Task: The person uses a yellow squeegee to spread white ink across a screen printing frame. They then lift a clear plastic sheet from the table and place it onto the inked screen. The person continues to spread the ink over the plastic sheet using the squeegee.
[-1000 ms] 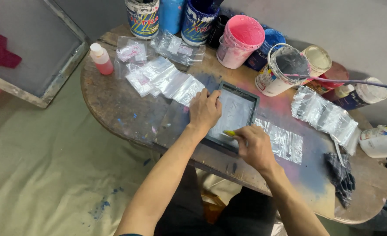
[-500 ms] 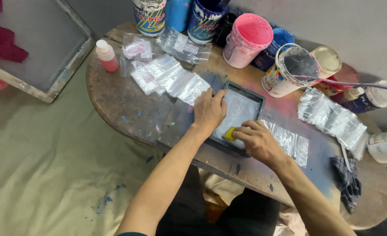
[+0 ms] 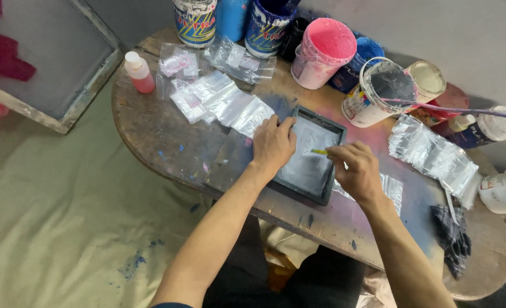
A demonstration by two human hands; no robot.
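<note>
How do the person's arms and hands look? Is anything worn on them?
Both forearms are bare; the left hand and right hand wear no gloves, rings or watch that I can see. Only a dark sleeve edge shows at the bottom of the left arm. The right arm leaves the picture still bare.

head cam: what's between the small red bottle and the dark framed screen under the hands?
Head view: clear plastic packets lie between the red bottle and the framed screen.

We press a small screen frame flat on the worktop.

Our left hand (image 3: 273, 144) pins the dark frame (image 3: 310, 154) by its left edge; our right hand (image 3: 355, 171) holds a small yellow tool (image 3: 319, 152) over its grey mesh, clear plastic bags (image 3: 221, 100) lying just beside.
</note>
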